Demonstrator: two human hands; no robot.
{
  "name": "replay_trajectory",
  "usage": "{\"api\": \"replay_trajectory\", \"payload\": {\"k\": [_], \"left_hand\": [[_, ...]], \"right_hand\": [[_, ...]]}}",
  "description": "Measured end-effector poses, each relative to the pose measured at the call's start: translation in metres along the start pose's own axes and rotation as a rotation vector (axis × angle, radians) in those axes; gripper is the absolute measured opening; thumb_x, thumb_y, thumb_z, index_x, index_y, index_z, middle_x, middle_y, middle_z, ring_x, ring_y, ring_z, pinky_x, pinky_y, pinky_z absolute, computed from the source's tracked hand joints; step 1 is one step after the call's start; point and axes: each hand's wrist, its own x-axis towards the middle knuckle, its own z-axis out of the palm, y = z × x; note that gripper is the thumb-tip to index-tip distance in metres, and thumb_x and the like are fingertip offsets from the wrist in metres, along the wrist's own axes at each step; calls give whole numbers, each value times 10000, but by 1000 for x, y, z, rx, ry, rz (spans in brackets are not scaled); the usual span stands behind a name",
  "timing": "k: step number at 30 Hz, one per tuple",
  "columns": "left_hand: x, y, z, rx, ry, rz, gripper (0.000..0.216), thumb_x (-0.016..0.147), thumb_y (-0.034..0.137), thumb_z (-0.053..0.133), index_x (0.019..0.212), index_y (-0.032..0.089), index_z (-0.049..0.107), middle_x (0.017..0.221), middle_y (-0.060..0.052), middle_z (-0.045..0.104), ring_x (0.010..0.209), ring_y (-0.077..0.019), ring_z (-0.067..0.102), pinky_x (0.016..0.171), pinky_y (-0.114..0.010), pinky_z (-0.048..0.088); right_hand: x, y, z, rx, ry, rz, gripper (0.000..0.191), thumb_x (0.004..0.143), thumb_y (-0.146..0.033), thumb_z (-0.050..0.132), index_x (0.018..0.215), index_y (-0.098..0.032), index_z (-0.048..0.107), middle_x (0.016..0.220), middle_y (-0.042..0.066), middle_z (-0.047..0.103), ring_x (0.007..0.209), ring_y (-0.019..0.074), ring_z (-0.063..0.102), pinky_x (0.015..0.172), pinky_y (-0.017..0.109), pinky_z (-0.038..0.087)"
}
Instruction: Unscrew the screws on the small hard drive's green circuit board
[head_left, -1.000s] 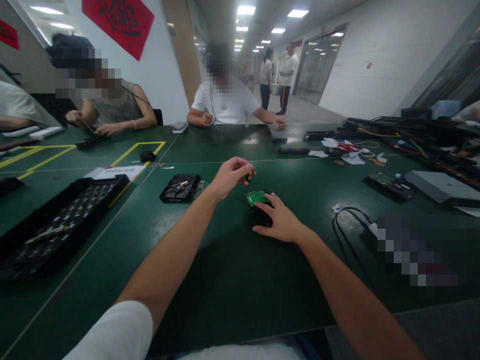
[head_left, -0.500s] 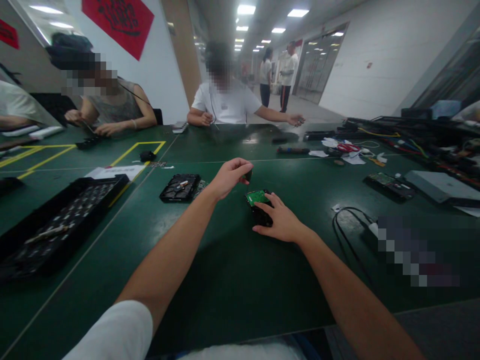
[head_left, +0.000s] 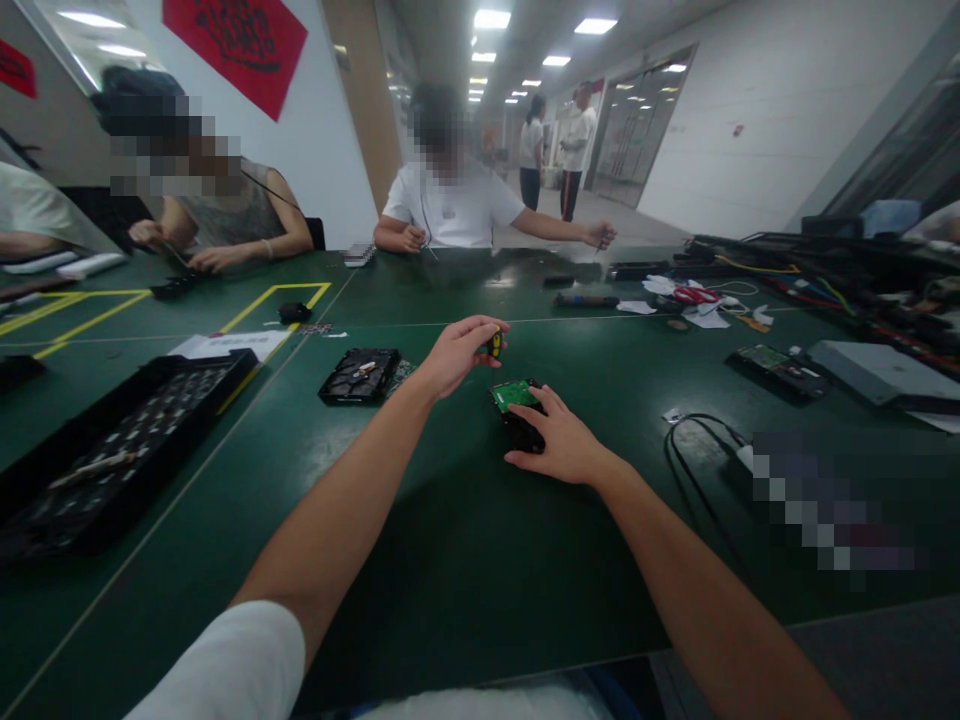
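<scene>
My left hand point(head_left: 463, 352) is closed around the yellow-and-black handle of a small screwdriver point(head_left: 495, 343), held above the far left corner of a hard drive. The shaft is too thin to make out clearly. Flat on the green table lies the hard drive point(head_left: 514, 395), its green circuit board facing up. My right hand point(head_left: 559, 437) grips the drive from the right, thumb at the near edge and fingers across the board. Part of the drive is hidden beneath that hand.
Left of my hands sits a black drive-like part point(head_left: 360, 376) with small bits on it. A long black tray point(head_left: 217, 385) holds many small pieces. To the right are a cable point(head_left: 697, 418), another circuit-board unit point(head_left: 780, 370) and a grey box point(head_left: 885, 370). Co-workers sit opposite.
The screwdriver's handle has turned in my left fingers, so its yellow side now shows. My right hand and the hard drive stay in place. The co-worker opposite has shifted an outstretched hand slightly.
</scene>
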Motion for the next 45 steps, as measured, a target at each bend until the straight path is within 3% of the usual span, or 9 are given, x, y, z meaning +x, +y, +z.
{"api": "replay_trajectory", "payload": {"k": [8,13,17,21,26,33,40,45], "left_hand": [[-1,-3,2,25,32,26,327,830,377,802,978,157,611,922,-80,710,828,-165,668,599,-234,537],[1,-3,0,-20,31,4,295,905,402,689,1080,164,692,906,-72,678,863,-184,665,596,-251,552],[0,0,0,18,24,0,311,865,426,739,1033,165,721,940,-68,666,871,-178,651,624,-258,570],[-2,-1,2,56,45,27,331,805,413,821,938,155,662,916,-54,667,800,-145,632,617,-248,564],[-1,-3,3,50,55,24,368,801,382,835,980,168,595,910,-55,686,853,-167,677,602,-227,542],[0,-1,1,-8,31,-5,322,917,444,657,1047,155,710,964,-87,680,895,-188,671,627,-260,563],[-1,-3,2,64,74,18,327,806,407,815,909,149,645,887,-67,687,768,-145,638,581,-228,533],[-1,-2,3,50,24,35,318,834,382,786,997,171,612,882,-60,696,810,-165,670,562,-216,521]], "right_hand": [[1,-1,-1,-12,3,-4,937,808,-810,642,1543,-249,491,1642,176,326,1549,450,236,1241,612,273],[0,0,0,-5,1,-3,940,805,-806,650,1542,-244,491,1644,180,325,1553,449,224,1243,608,266],[0,0,0,5,-1,-2,929,809,-806,646,1545,-263,485,1656,161,315,1557,445,213,1243,620,251],[0,0,0,3,-10,2,938,808,-813,637,1550,-261,479,1660,162,308,1560,443,207,1249,614,244],[0,-1,-1,14,-22,8,921,818,-805,630,1554,-276,470,1682,136,278,1567,441,182,1249,635,224],[0,-1,-2,19,-15,-1,926,810,-806,643,1543,-263,487,1667,151,299,1559,442,207,1243,627,247],[0,-1,-1,8,-11,0,935,815,-805,639,1551,-251,476,1659,166,307,1560,438,208,1252,616,232],[0,-1,-1,1,-2,-5,923,813,-813,633,1543,-269,485,1658,152,311,1559,439,212,1254,621,229]]}}
